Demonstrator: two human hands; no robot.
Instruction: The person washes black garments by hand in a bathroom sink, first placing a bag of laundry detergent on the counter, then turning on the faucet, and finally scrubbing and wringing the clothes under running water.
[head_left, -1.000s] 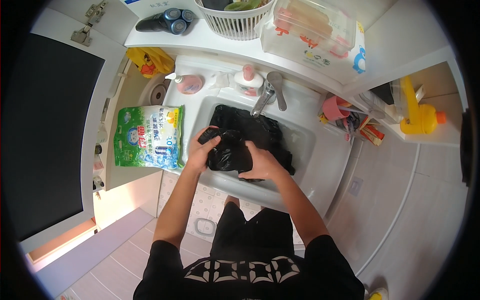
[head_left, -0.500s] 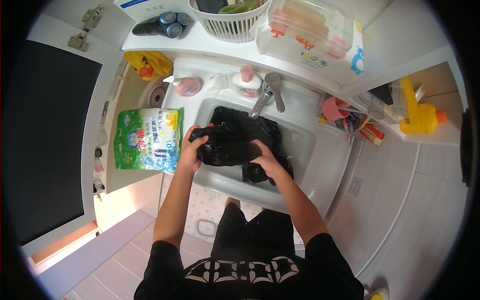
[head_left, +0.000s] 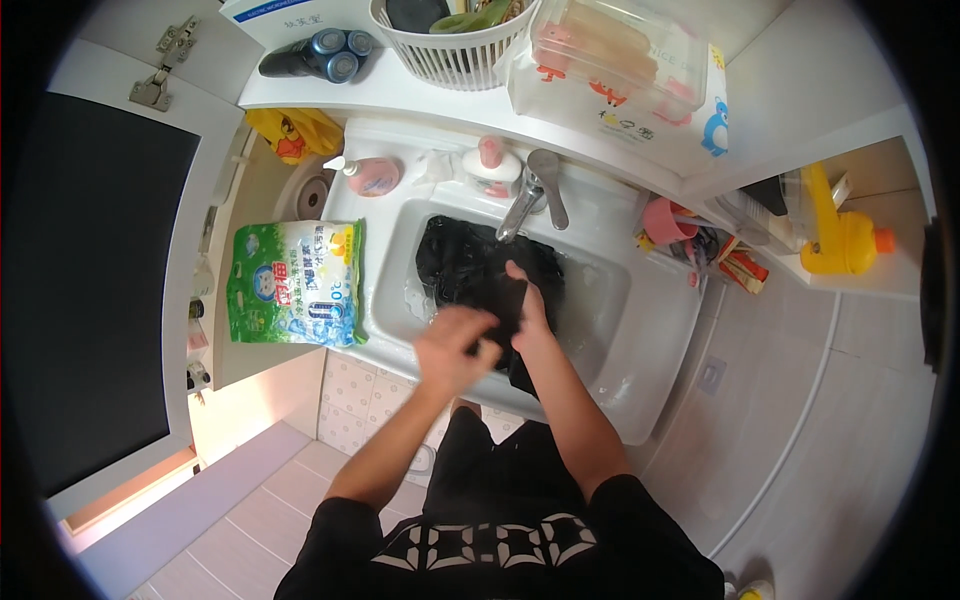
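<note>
Wet black cloth (head_left: 450,262), probably a garment, lies bunched in the white washbasin (head_left: 608,330). My right hand (head_left: 533,312) grips a raised fold of it over the near part of the basin, thumb uppermost, its other fingers largely hidden. Smeared by motion, my left hand (head_left: 455,345) is over the basin's front rim, close to the fold; whether it touches the cloth is unclear. Behind the cloth stands the chrome faucet (head_left: 540,190), its spout above the basin's far edge. Some water shows around the cloth.
Left of the basin lies a green and white detergent bag (head_left: 297,283). A pink pump bottle (head_left: 372,176) and a white bottle (head_left: 491,170) stand behind the basin. The shelf above holds shavers (head_left: 318,56), a white basket (head_left: 455,55) and a clear box (head_left: 620,50).
My left hand has let go of the bundle's left end and moved right and nearer me. The cloth held up between both hands now hangs at my right hand, which has turned upright.
</note>
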